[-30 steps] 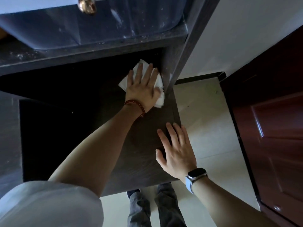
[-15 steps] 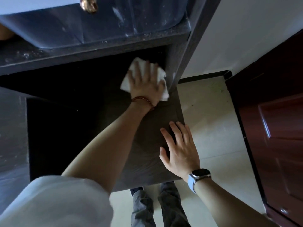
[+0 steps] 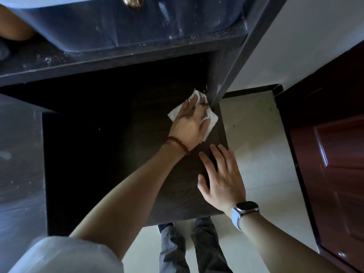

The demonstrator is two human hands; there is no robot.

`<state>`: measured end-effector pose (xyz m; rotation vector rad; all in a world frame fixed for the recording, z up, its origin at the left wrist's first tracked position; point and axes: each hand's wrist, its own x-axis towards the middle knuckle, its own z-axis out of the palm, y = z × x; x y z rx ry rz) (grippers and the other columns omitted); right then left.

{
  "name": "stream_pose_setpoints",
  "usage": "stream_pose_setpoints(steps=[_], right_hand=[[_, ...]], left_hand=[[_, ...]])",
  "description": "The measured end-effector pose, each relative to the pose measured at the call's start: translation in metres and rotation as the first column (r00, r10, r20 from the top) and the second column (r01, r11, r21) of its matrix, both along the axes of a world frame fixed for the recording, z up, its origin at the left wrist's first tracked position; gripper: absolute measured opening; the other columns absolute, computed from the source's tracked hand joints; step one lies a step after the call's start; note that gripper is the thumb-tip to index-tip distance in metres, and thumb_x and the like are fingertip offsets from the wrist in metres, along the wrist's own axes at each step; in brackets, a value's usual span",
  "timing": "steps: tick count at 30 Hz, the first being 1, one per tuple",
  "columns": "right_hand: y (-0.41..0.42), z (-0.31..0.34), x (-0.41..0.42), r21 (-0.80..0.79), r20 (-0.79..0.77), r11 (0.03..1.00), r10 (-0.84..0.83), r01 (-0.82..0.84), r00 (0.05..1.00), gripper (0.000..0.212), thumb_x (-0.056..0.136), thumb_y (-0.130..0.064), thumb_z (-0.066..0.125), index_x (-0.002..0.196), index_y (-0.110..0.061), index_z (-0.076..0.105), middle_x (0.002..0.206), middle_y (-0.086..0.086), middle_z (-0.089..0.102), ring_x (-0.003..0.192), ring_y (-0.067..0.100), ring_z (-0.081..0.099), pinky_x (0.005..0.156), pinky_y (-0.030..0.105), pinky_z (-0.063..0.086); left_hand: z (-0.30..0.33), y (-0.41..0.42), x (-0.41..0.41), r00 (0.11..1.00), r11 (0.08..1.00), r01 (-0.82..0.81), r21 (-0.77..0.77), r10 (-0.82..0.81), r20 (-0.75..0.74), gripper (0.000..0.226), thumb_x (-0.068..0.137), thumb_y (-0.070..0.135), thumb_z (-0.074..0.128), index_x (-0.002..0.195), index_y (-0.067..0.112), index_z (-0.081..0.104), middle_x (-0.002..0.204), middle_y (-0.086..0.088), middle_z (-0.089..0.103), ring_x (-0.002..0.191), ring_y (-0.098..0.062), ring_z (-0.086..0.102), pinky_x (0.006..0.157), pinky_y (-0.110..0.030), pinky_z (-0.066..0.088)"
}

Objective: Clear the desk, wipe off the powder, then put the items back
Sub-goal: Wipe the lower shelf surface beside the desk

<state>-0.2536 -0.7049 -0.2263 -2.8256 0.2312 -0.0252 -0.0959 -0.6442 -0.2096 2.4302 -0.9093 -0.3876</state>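
Observation:
A dark wooden desk top [image 3: 122,154] fills the middle of the head view. My left hand [image 3: 190,123], with a red bead bracelet at the wrist, presses a white paper tissue [image 3: 211,120] flat on the desk at its far right corner, against the upright side panel [image 3: 220,83]. The fingers lie straight over the tissue. My right hand [image 3: 221,178], with a watch on the wrist, rests flat and spread on the desk near its right edge, just behind the left hand. White powder specks lie on the shelf [image 3: 59,62] above the desk.
A blue-grey rounded container [image 3: 137,24] with a brass knob [image 3: 131,1] sits on the shelf above. To the right are a pale tiled floor [image 3: 256,154], a white wall and a dark red door [image 3: 334,154]. My legs show below the desk's near edge.
My left hand has slid the tissue to the right, into the corner against the side panel. My right hand has stayed flat on the desk by the right edge.

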Motion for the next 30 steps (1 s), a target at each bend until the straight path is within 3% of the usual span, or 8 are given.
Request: stream_pose_setpoints(steps=[4,7,11,15,18,22,27,30], right_hand=[[-0.001,0.0,0.0,-0.004,0.004,1.0,0.002,-0.002,1.0,0.048,0.078,-0.032,0.052,0.121,-0.011,0.053,0.127,0.021,0.052,0.123,0.034,0.038,0.11,0.047,0.021],[0.0,0.0,0.0,0.0,-0.002,1.0,0.002,-0.002,1.0,0.048,0.078,-0.032,0.052,0.121,-0.012,0.053,0.128,0.02,0.052,0.123,0.034,0.038,0.11,0.047,0.022],[-0.001,-0.001,0.0,-0.004,0.007,1.0,-0.001,0.001,1.0,0.048,0.078,-0.032,0.053,0.121,-0.012,0.052,0.128,0.02,0.051,0.123,0.034,0.038,0.11,0.046,0.022],[0.0,0.001,0.0,-0.014,-0.011,1.0,0.002,-0.003,1.0,0.048,0.078,-0.032,0.052,0.122,-0.011,0.052,0.127,0.021,0.052,0.123,0.035,0.038,0.11,0.048,0.023],[0.0,0.001,0.0,-0.02,-0.024,1.0,0.003,-0.004,1.0,0.048,0.078,-0.032,0.052,0.121,-0.011,0.052,0.127,0.021,0.052,0.123,0.035,0.038,0.11,0.048,0.024],[0.0,0.002,0.0,-0.036,-0.045,0.999,0.01,-0.011,0.999,0.048,0.079,-0.034,0.05,0.122,-0.012,0.05,0.128,0.02,0.052,0.123,0.034,0.037,0.11,0.047,0.023],[0.001,0.001,-0.001,-0.031,-0.035,0.999,0.006,-0.007,0.999,0.048,0.079,-0.033,0.049,0.123,-0.013,0.049,0.128,0.02,0.052,0.123,0.034,0.038,0.11,0.047,0.024],[0.0,0.001,0.0,-0.031,-0.026,0.999,0.006,-0.007,1.0,0.048,0.08,-0.033,0.048,0.123,-0.013,0.048,0.127,0.02,0.052,0.123,0.034,0.038,0.109,0.048,0.027]], left_hand=[[-0.003,0.005,0.021,0.991,0.989,0.064,0.134,-0.079,0.109,0.054,0.094,0.025,0.036,0.143,0.012,0.016,0.152,-0.017,0.017,0.142,-0.021,0.014,0.114,-0.03,-0.002],[-0.001,-0.016,0.044,0.997,0.974,-0.004,0.227,-0.014,0.079,0.065,0.092,0.03,0.038,0.144,0.011,0.005,0.154,-0.016,0.008,0.143,-0.023,0.002,0.116,-0.04,0.0],[0.004,-0.035,0.051,0.998,0.97,-0.069,0.232,0.067,0.017,0.074,0.087,0.029,0.049,0.143,0.009,0.006,0.153,-0.016,0.01,0.143,-0.026,-0.001,0.115,-0.045,-0.003],[0.007,-0.012,0.02,0.99,0.965,0.084,0.249,-0.109,0.09,0.057,0.092,0.026,0.038,0.142,0.006,0.017,0.152,-0.016,0.017,0.142,-0.028,0.008,0.115,-0.049,-0.002],[0.004,0.008,0.002,0.978,0.96,0.157,0.232,-0.183,0.097,0.057,0.093,0.025,0.035,0.143,0.008,0.013,0.152,-0.014,0.02,0.143,-0.023,0.007,0.118,-0.044,-0.003],[0.0,0.009,0.007,0.96,0.926,0.172,0.337,-0.235,0.155,0.058,0.095,0.03,0.028,0.144,0.009,0.006,0.154,-0.011,0.012,0.143,-0.02,0.002,0.114,-0.041,-0.01],[-0.001,-0.019,0.028,0.991,0.932,0.046,0.359,-0.086,0.097,0.073,0.09,0.044,0.034,0.144,0.011,-0.003,0.156,-0.007,0.002,0.143,-0.022,-0.005,0.114,-0.043,-0.008],[0.0,-0.025,0.032,0.991,0.921,0.038,0.388,-0.084,0.103,0.076,0.09,0.046,0.033,0.144,0.009,-0.006,0.156,-0.006,-0.005,0.142,-0.023,-0.01,0.114,-0.042,-0.009]])
